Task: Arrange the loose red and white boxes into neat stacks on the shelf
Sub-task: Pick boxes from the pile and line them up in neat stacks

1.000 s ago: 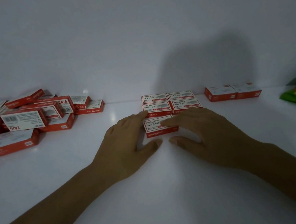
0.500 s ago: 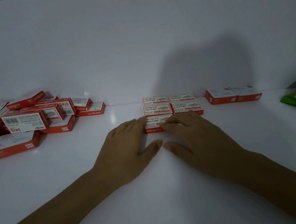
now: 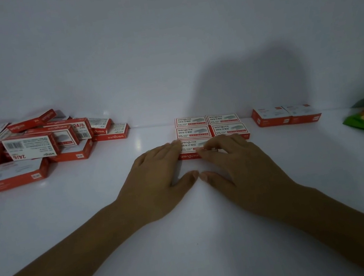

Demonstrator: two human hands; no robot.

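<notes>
Left hand [image 3: 154, 179] is laid flat, fingers straight, tips set against the left end of the front box [image 3: 189, 147]; right hand [image 3: 239, 164] is spread over that box's top, thumb left on the shelf [image 3: 192, 242]; whether it presses or merely rests cannot be told in this dim blur. The box is seen just in front of the four-box block [image 3: 209, 124], seemingly touching it; squaring-up is judged the step in hand; next, another box should be fetched from the loose pile [image 3: 35, 145] at far left, and the place to the right filled.

Bare forearms (left hand [image 3: 156, 179], right hand [image 3: 239, 164])
</notes>
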